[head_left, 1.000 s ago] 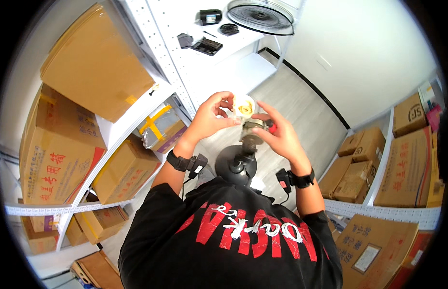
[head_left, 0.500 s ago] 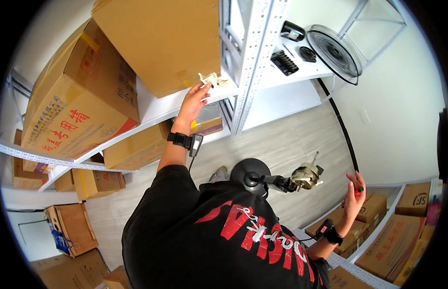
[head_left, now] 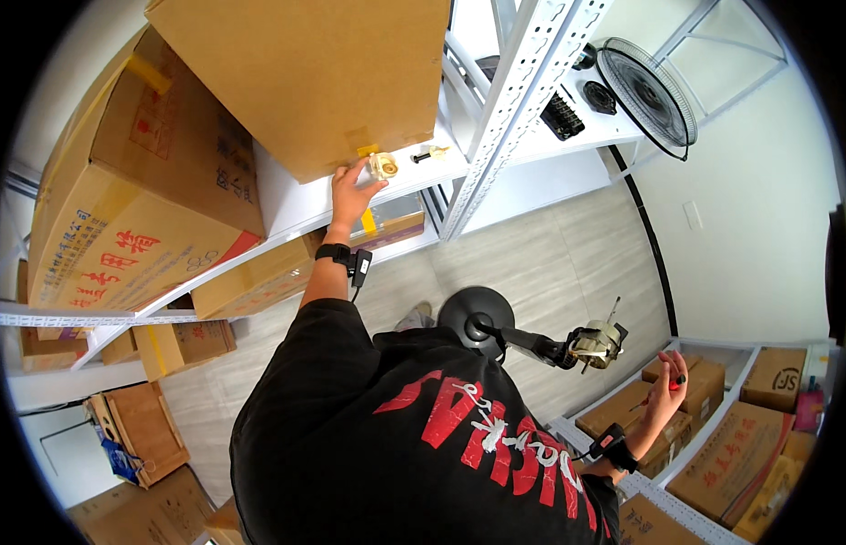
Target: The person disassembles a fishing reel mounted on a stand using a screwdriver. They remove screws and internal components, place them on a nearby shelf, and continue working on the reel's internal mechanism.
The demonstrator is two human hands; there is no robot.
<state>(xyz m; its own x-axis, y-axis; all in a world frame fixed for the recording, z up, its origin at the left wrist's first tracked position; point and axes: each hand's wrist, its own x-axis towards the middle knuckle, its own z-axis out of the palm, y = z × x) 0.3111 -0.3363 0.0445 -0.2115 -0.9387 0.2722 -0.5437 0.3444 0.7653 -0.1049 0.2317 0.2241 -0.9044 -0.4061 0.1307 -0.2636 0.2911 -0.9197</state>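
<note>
My left hand (head_left: pixel 352 194) reaches to the white shelf (head_left: pixel 305 195), its thumb and fingers closed on a cream plastic part (head_left: pixel 383 165) with a round brownish ring. Right beside it on the shelf lies a small cream piece with a black rod (head_left: pixel 427 156). Held out low on the right, my right hand (head_left: pixel 665 392) has its fingers curled round a small red-and-black tool (head_left: pixel 676 382), mostly hidden by the fingers. Between my hands stands a pedestal fan with a bare motor (head_left: pixel 596 346) and a round black base (head_left: pixel 477 318).
A large cardboard box (head_left: pixel 305 82) stands just behind my left hand, another (head_left: pixel 150 191) to its left. A perforated white upright (head_left: pixel 523 118) separates this shelf from one with a fan grille (head_left: pixel 646 95) and a black bit set (head_left: pixel 561 118). Boxes (head_left: pixel 732 454) fill the right shelves.
My left hand has lowered the cream part toward the shelf and turned it. The small piece with the black rod now shows beside it. My right hand has stayed low, still gripping the tool.
</note>
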